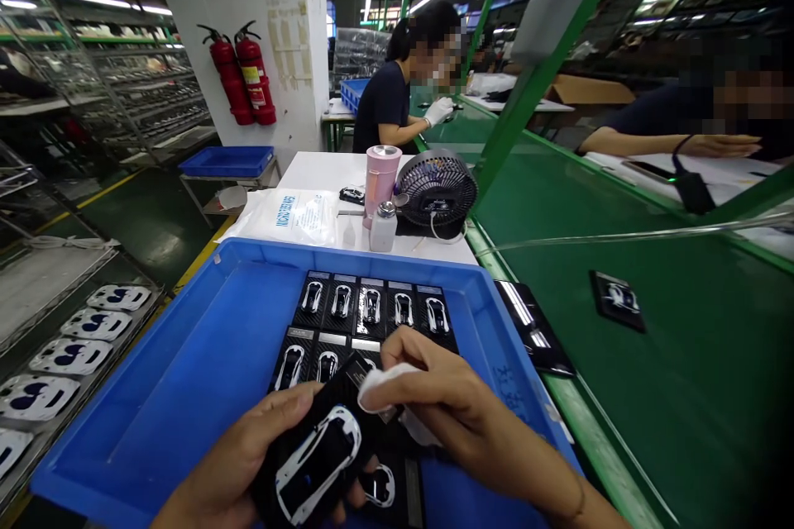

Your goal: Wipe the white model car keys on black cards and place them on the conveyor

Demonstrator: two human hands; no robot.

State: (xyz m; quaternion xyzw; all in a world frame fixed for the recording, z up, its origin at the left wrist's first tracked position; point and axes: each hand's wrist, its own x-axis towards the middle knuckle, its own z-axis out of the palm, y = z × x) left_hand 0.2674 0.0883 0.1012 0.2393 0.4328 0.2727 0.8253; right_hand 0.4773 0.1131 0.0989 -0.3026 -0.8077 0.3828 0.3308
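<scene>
My left hand point(239, 463) grips a black card point(319, 450) printed with a white car outline, holding it tilted above the blue tray point(186, 372). My right hand point(462, 413) pinches a small white cloth point(385, 387) against the top corner of that card. Below and beyond my hands, several matching black car cards point(372, 306) lie in two rows on the tray floor. One more card point(381, 486) shows under my hands.
A green conveyor point(682, 347) runs along the right with one black card point(617, 299) on it and black strips point(533, 331) at its edge. A pink cup point(380, 178), small bottle point(383, 227), fan point(436, 190) and plastic bag point(291, 215) stand behind the tray. White moulded trays point(68, 355) sit left. Two people work further back.
</scene>
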